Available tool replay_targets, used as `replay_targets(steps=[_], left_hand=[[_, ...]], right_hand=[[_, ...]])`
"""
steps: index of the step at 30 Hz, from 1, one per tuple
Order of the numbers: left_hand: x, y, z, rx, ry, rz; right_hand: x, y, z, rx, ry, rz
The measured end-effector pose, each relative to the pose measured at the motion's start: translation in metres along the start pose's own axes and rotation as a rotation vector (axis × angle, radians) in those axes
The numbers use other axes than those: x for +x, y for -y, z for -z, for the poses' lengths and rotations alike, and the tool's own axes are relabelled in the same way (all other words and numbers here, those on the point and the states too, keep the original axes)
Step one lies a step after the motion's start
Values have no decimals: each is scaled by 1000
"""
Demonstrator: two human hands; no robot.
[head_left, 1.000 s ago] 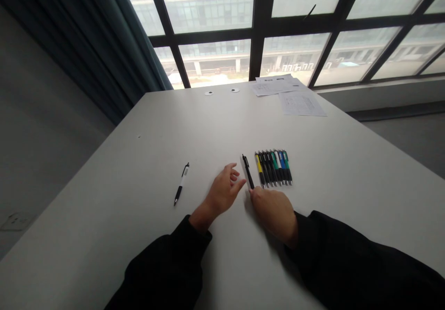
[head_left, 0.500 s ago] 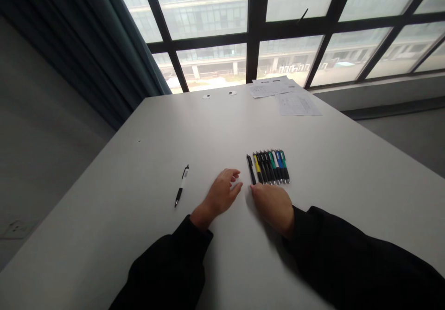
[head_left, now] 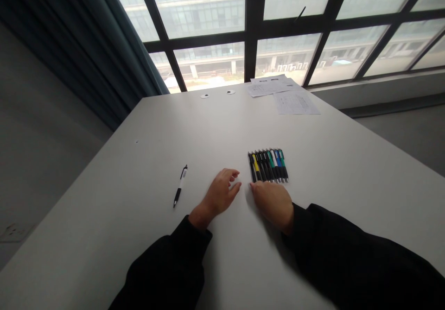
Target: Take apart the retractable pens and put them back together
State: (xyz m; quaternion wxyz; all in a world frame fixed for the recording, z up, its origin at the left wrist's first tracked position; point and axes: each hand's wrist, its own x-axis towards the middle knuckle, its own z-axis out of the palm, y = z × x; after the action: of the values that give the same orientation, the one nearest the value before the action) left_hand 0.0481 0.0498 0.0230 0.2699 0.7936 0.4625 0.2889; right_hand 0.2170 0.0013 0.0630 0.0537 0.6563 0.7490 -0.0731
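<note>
Several click pens lie side by side in a row on the white table point(head_left: 114, 180). The leftmost is a black pen point(head_left: 252, 166), right beside a yellow and black pen point(head_left: 256, 167); other black, green, white and blue pens follow to the right. My right hand point(head_left: 273, 201) is closed at the lower end of the black pen, its fingertips partly hidden. To the left of the row, my left hand point(head_left: 222, 189) rests with thumb and fingers apart and holds nothing. Farther left a single white and black pen point(head_left: 181, 186) lies alone, slightly slanted.
Printed sheets of paper point(head_left: 295, 102) lie at the table's far right edge. Two round cable-hole covers point(head_left: 205, 96) sit along the back edge. Beyond are a black-framed window point(head_left: 251, 46) and, at left, a dark blue curtain point(head_left: 114, 46).
The black pen at the left end has shifted right and now lies close against the yellow one. My left hand stays about where it was. The view has moved slightly.
</note>
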Motion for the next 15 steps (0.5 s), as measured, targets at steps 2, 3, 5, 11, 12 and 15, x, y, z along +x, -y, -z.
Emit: replay_targets(steps=[2,3,5,11,12,15], left_hand=[[0,0,0,-1,1,2],[-1,1,0,-1,2,3],[-1,2,1,0,4,5],[-1,3,0,-1,5,11],[-1,3,0,-1,5,11],[-1,2,0,-4,6,9]], right_hand=[[0,1,0,-3,6,-7],[0,1,0,-4,7,-9],[0,2,0,-2,6,-13],[0,3,1,12,-7,-14],[0,3,1,14,-9,-12],[0,3,1,17,-13,-7]])
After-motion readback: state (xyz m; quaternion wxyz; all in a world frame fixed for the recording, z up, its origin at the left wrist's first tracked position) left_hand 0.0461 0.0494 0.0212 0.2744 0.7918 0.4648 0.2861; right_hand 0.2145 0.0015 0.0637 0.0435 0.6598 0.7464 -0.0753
